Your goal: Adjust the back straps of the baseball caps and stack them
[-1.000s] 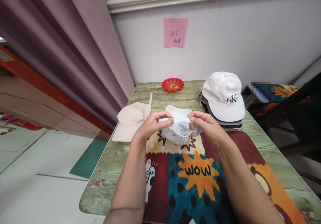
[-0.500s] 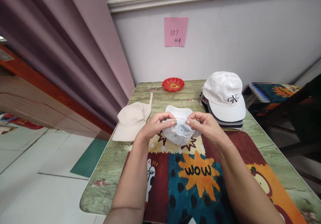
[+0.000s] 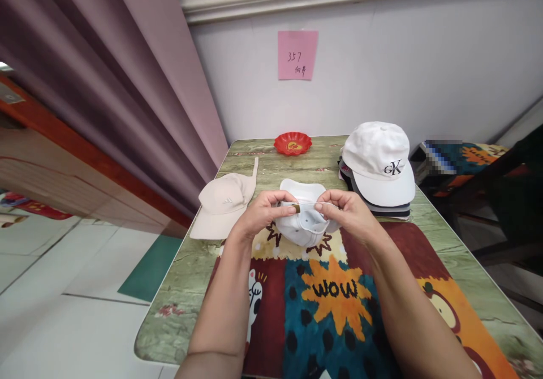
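At the far end of the WOW-printed mat (image 3: 322, 317), the left hand (image 3: 263, 210) and right hand (image 3: 345, 208) pinch the back strap (image 3: 306, 205) of a pale baseball cap (image 3: 300, 236), beside its brass-coloured buckle (image 3: 297, 208); keeping the strap flat and untwisted should help. Beyond the mat, a red scalloped dish (image 3: 280, 143) shows a yellow motif inside.

soft, fairly bright indoor light spreads evenly, its source out of view; a small glaring patch (image 3: 3, 66) sits at the left edge. the floor tiles (image 3: 85, 334) and the lettered white cap (image 3: 377, 147) are brightest, while the pale cap (image 3: 305, 236) near the middle shows gentle shading. deep shadow fills the curtain (image 3: 139, 56) folds and the dark furniture (image 3: 524, 215) at right. wide-angle distortion splays the table (image 3: 169, 334); the outer edges look soft, one block (image 3: 443, 155) at right is pixelated, and the pink note's (image 3: 297, 55) writing reads crisply.
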### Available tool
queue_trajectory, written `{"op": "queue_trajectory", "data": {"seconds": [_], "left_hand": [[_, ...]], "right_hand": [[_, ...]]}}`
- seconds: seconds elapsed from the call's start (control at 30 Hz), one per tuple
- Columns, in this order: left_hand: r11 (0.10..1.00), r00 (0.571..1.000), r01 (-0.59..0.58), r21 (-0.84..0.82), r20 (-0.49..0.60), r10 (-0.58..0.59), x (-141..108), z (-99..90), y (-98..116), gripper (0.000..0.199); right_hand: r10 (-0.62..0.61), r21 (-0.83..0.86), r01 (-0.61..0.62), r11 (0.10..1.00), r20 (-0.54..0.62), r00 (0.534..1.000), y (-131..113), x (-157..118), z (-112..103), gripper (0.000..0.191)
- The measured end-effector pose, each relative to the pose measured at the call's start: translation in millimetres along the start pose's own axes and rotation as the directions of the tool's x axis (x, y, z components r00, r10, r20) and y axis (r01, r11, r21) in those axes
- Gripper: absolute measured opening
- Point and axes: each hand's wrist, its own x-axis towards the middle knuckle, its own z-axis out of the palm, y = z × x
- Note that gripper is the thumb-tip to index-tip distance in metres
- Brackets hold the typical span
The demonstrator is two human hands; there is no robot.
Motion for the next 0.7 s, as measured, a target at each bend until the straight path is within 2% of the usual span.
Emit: {"op": "queue_trajectory", "data": {"seconds": [0.2, 0.7], "left_hand": [[0.999, 0.999, -0.040, 0.033, -0.016, 0.040, 0.3, 0.0, -0.1, 0.031], [0.998, 0.998, -0.045, 0.037, -0.039, 0.047, 1.6, -1.7, -3.6, 0.026]], "right_hand": [[-0.014, -0.011, 0.014, 1.000, 0.001, 1.000, -0.8, -0.3, -0.2, 0.039], [-0.013, -0.001, 0.013, 1.000, 0.020, 1.000, -1.7, -1.6, -0.5, 0.037]]}}
